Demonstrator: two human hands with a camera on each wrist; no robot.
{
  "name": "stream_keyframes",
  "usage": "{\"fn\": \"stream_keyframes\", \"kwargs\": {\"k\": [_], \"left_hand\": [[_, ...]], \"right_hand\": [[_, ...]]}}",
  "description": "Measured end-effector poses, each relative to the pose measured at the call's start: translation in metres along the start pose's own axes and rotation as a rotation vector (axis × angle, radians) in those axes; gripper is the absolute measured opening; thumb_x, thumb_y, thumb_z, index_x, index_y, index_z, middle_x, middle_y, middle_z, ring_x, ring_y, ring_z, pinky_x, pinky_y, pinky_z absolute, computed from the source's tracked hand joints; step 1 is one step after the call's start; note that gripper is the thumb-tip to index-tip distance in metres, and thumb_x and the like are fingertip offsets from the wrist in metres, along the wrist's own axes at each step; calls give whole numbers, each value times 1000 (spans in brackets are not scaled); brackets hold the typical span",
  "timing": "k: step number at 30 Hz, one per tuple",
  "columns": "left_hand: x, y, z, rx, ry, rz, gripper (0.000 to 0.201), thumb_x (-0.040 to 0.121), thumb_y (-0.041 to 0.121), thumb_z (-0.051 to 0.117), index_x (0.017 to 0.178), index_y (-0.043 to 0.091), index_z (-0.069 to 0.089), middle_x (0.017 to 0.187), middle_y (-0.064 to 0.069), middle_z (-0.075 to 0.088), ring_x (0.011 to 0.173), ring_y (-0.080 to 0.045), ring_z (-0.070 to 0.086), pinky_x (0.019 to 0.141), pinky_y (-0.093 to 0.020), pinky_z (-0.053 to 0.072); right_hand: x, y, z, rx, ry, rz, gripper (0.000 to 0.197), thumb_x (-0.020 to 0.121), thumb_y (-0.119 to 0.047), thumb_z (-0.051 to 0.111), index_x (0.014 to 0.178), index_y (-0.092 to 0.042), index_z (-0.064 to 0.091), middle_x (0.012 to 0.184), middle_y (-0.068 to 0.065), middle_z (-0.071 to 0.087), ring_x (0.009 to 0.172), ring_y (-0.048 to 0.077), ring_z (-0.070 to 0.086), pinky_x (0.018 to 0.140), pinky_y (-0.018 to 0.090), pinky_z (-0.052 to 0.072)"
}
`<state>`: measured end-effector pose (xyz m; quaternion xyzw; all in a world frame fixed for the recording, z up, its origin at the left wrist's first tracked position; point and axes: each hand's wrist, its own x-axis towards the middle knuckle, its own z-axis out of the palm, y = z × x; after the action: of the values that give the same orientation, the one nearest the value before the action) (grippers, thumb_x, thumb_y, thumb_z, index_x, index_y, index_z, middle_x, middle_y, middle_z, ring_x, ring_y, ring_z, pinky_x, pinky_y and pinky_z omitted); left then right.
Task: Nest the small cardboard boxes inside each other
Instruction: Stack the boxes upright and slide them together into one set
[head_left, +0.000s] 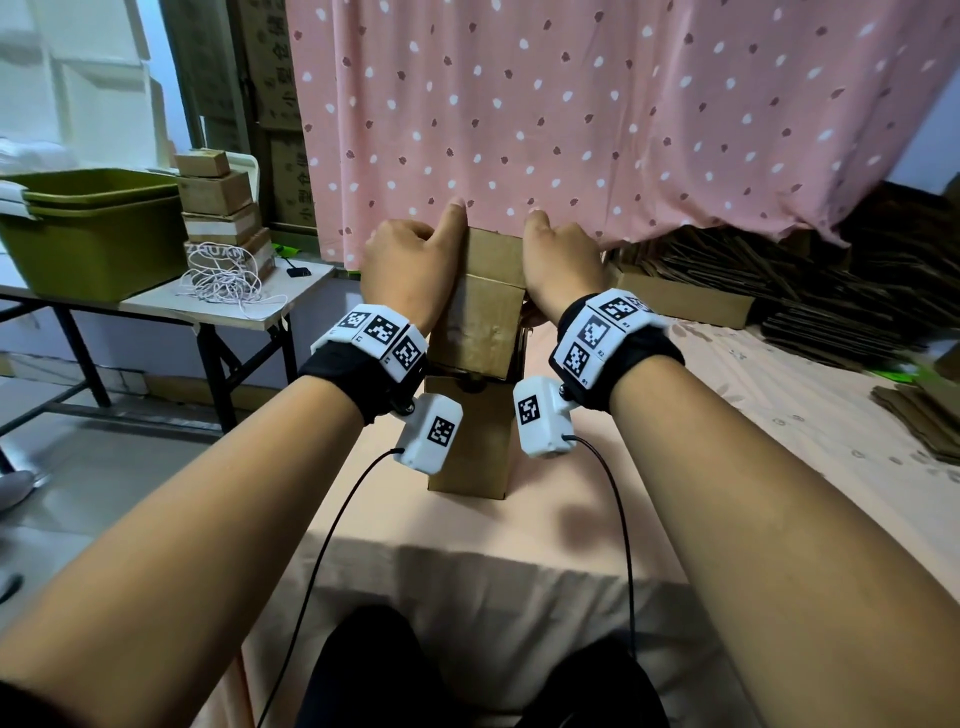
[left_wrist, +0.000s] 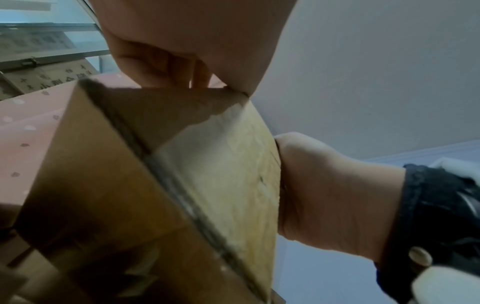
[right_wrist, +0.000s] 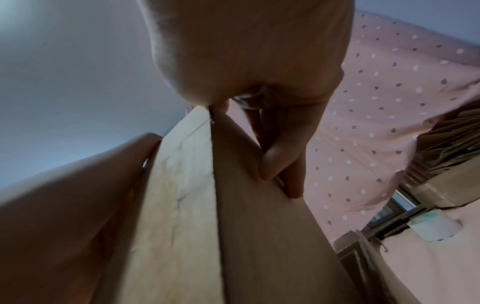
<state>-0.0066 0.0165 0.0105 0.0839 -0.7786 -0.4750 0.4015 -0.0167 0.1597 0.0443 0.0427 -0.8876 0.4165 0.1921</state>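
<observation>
A taped brown cardboard box (head_left: 483, 306) is held between both hands above a larger open cardboard box (head_left: 470, 457) that stands on the peach-covered bed. Its lower end sits at the open top of the larger box. My left hand (head_left: 408, 260) grips its left side, thumb along the top edge. My right hand (head_left: 558, 260) grips the right side. The left wrist view shows the held box (left_wrist: 218, 176) with my left fingers (left_wrist: 166, 65) curled over its far side. In the right wrist view my right fingers (right_wrist: 278, 158) press the side of the box (right_wrist: 233, 205).
A folding table (head_left: 156, 301) at the left carries a green tub (head_left: 98, 228), a stack of small cardboard boxes (head_left: 218, 208) and a coil of white cord (head_left: 223, 275). A pink dotted curtain (head_left: 597, 104) hangs behind. Flattened cardboard (head_left: 831, 280) is piled at the right.
</observation>
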Motion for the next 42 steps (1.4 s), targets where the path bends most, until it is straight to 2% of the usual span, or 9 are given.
{"fn": "stream_keyframes", "kwargs": {"k": [5, 10, 17, 21, 25, 29, 33, 38, 42], "left_hand": [[-1, -2, 5, -37, -16, -3, 70, 91, 64, 56, 49, 9, 44, 54, -10, 32, 52, -26, 31, 53, -36, 26], [-3, -5, 11, -41, -32, -26, 73, 91, 66, 55, 52, 5, 44, 52, -9, 32, 52, -26, 32, 54, -35, 29], [-7, -17, 17, -66, -66, 12, 74, 90, 72, 54, 50, 13, 34, 55, -14, 29, 53, -27, 26, 52, -37, 23], [-7, -22, 21, -133, -94, 50, 83, 91, 75, 51, 57, 0, 40, 58, -13, 29, 54, -23, 27, 54, -36, 24], [-12, -30, 27, -227, -166, 75, 73, 97, 66, 54, 58, 5, 46, 50, 3, 37, 52, -18, 36, 53, -36, 37], [-17, -34, 30, -194, -157, 81, 63, 99, 62, 52, 56, 16, 48, 50, 4, 41, 54, -16, 40, 57, -34, 35], [-12, -37, 26, -203, -74, 61, 74, 94, 72, 50, 66, 4, 53, 53, 1, 39, 58, -20, 39, 59, -46, 55], [-12, -33, 20, -213, -53, 63, 61, 93, 71, 51, 59, 21, 59, 47, 7, 42, 56, -19, 42, 60, -48, 57], [-18, -41, 19, -200, -76, 18, 62, 92, 68, 52, 68, 13, 67, 49, 8, 50, 61, -26, 54, 65, -57, 61]], "right_hand": [[2, 6, 0, -19, 13, 7, 51, 104, -38, 28, 88, -5, 64, 90, 13, 62, 74, 28, 52, 62, 31, 29], [7, 8, -1, -29, 6, 14, 52, 104, -38, 28, 95, -4, 65, 93, 15, 61, 80, 29, 49, 71, 30, 30], [7, 22, 9, 14, -23, 24, 60, 107, -44, 24, 102, -3, 67, 110, 21, 67, 94, 32, 55, 75, 30, 27], [10, 23, 9, 22, 10, 23, 67, 107, -50, 18, 111, -7, 69, 116, 16, 68, 111, 31, 59, 78, 30, 26], [13, 27, 16, 53, 5, 16, 74, 103, -60, 14, 100, -10, 68, 99, 9, 64, 91, 27, 51, 80, 34, 29], [13, 33, 26, 81, -15, 14, 74, 94, -67, 23, 93, -10, 69, 102, 12, 69, 95, 33, 60, 86, 40, 47], [15, 29, 23, 86, 18, -31, 63, 97, -58, 30, 78, -9, 65, 82, 7, 65, 84, 31, 54, 75, 37, 39], [13, 24, 23, 130, 64, -73, 58, 98, -51, 36, 59, -10, 51, 65, 2, 55, 79, 29, 52, 72, 37, 40], [9, 33, 32, 131, 17, -102, 50, 93, -49, 38, 59, -13, 47, 64, 2, 57, 71, 27, 54, 69, 36, 44]]}}
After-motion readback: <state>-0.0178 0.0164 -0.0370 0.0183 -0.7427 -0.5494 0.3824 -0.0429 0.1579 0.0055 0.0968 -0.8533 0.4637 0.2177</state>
